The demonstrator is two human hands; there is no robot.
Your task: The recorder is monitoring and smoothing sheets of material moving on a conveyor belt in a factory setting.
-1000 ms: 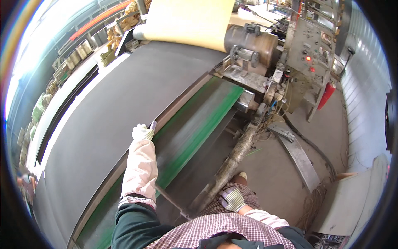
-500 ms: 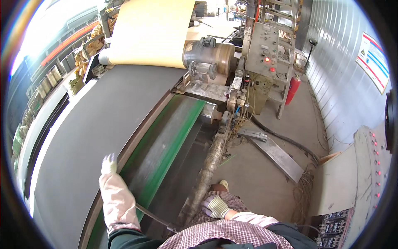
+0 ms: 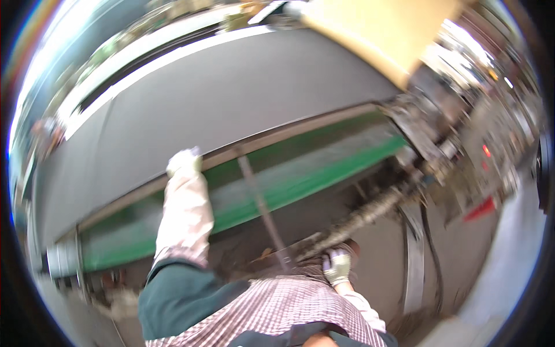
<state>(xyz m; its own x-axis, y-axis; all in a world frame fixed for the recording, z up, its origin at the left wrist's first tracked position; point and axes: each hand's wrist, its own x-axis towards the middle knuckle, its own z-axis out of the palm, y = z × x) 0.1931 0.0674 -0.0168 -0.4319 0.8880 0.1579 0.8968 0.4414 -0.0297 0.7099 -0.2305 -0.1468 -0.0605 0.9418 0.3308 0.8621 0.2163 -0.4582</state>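
Toward nine o'clock from the middle of the view, the left hand, in a pale glove with a cream sleeve behind it, is at the near edge of a broad, smooth, dark grey sheet. Blur hides its fingers, so I cannot tell whether they grip the sheet or only lie on it. The sheet spreads from nine o'clock round to one o'clock, and a narrow brownish rail runs along its near edge. Just below the rail lies a long grey belt with bright green borders, crossed near the centre by a slim, dull metal bar.

At five o'clock the right hand, in a pale glove with purplish fingertips, rests against dark checked cloth by the person's leg; whether it is closed on anything I cannot tell. A wide pale yellow sheet slants down at one o'clock. At eight o'clock a silvery roller stands at the belt's end, and at four o'clock a flat grey metal strip lies on the floor.
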